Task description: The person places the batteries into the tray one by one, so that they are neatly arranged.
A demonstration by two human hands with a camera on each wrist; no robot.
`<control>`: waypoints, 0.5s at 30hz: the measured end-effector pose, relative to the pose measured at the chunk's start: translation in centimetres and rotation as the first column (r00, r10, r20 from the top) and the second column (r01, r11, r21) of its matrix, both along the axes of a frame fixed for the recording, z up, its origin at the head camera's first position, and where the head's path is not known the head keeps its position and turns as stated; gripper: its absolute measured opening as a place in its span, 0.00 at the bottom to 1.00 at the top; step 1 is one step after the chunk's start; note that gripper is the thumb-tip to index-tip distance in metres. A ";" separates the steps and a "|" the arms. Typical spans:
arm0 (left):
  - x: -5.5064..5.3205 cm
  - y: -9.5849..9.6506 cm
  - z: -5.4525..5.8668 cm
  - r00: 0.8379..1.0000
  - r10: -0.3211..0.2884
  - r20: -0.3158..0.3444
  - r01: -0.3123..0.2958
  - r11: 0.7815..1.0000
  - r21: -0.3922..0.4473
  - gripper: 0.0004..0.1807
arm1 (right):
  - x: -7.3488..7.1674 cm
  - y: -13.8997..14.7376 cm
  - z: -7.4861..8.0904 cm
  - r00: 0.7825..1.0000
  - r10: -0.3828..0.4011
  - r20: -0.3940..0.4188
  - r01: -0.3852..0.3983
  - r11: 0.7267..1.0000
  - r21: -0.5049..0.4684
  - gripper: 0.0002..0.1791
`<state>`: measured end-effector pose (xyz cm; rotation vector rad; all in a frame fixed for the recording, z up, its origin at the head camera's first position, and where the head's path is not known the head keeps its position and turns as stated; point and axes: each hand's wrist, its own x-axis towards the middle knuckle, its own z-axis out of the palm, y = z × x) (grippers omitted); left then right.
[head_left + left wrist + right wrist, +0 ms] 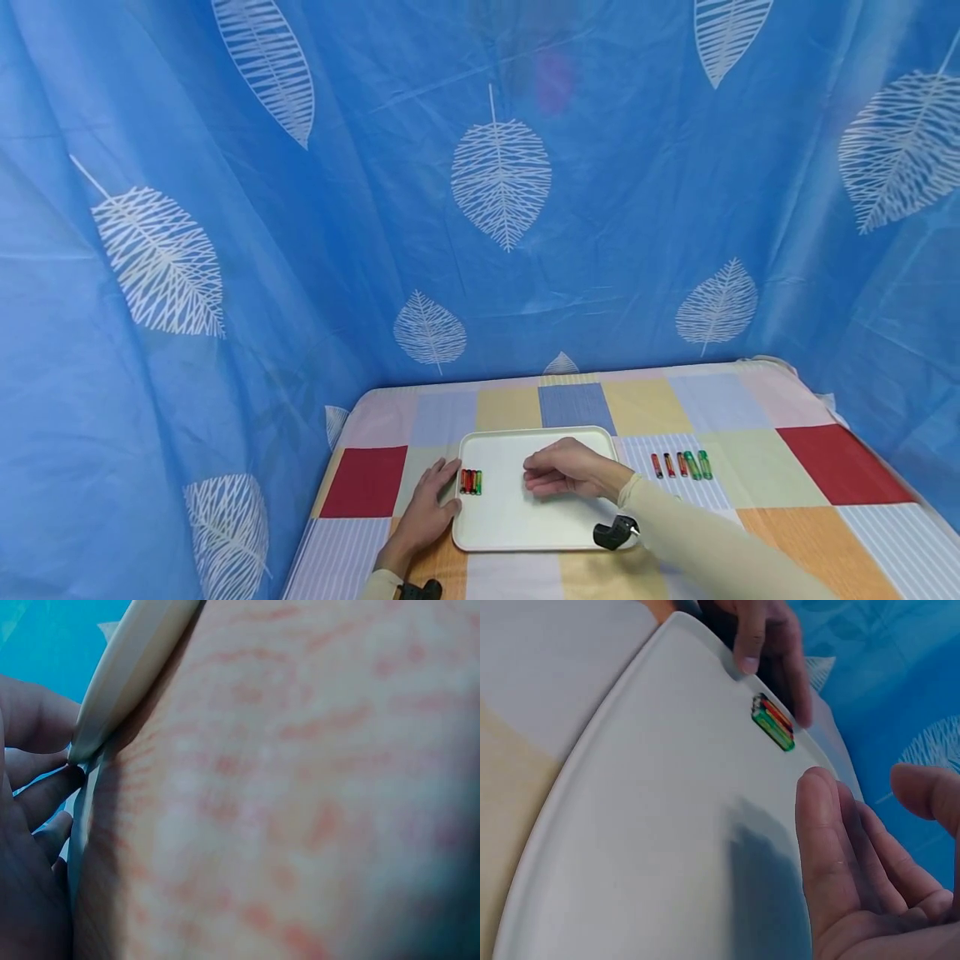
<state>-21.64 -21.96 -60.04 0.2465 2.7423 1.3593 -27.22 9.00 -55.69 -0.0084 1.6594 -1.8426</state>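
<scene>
My left hand [427,506] rests at the left edge of the white tray [536,533], its fingers fairly straight along the rim. The thumb of that left hand [769,634] touches the rim in the right wrist view. Right beside it, inside the tray, several small batteries [471,482] in red and green lie side by side. Over the middle of the tray is my right hand [562,468], casting a shadow on it. The right wrist view shows this right hand [855,862] with thumb and fingers apart and nothing between them.
To the right of the tray, three red-and-black batteries [670,465] and two larger green batteries [697,465] lie in a row on the patchwork tablecloth [787,542]. A blue curtain [360,208] with white leaf prints surrounds the table at the back and sides.
</scene>
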 end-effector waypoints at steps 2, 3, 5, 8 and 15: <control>0.0 0.0 -0.1 1.000 0.002 0.001 -0.002 1.000 0.001 0.38 | 0.1 1.2 0.2 1.000 -0.002 0.003 0.003 1.000 -0.020 0.21; 0.0 0.0 -0.1 1.000 0.003 -0.001 -0.003 1.000 -0.001 0.38 | 0.1 1.9 0.3 1.000 0.000 0.001 0.000 1.000 -0.029 0.22; 0.0 0.0 -0.1 1.000 0.006 -0.002 -0.006 1.000 -0.005 0.38 | 0.2 3.1 0.6 1.000 -0.002 -0.001 0.002 0.999 -0.043 0.23; 0.0 0.1 -0.1 1.000 0.013 0.001 -0.013 1.000 -0.008 0.38 | 0.5 4.9 1.0 1.000 -0.001 0.001 0.001 0.998 -0.057 0.24; 0.0 0.0 0.0 1.000 0.008 0.003 -0.008 1.000 -0.001 0.38 | 1.3 8.9 1.8 1.000 0.010 0.006 -0.009 0.999 -0.048 0.25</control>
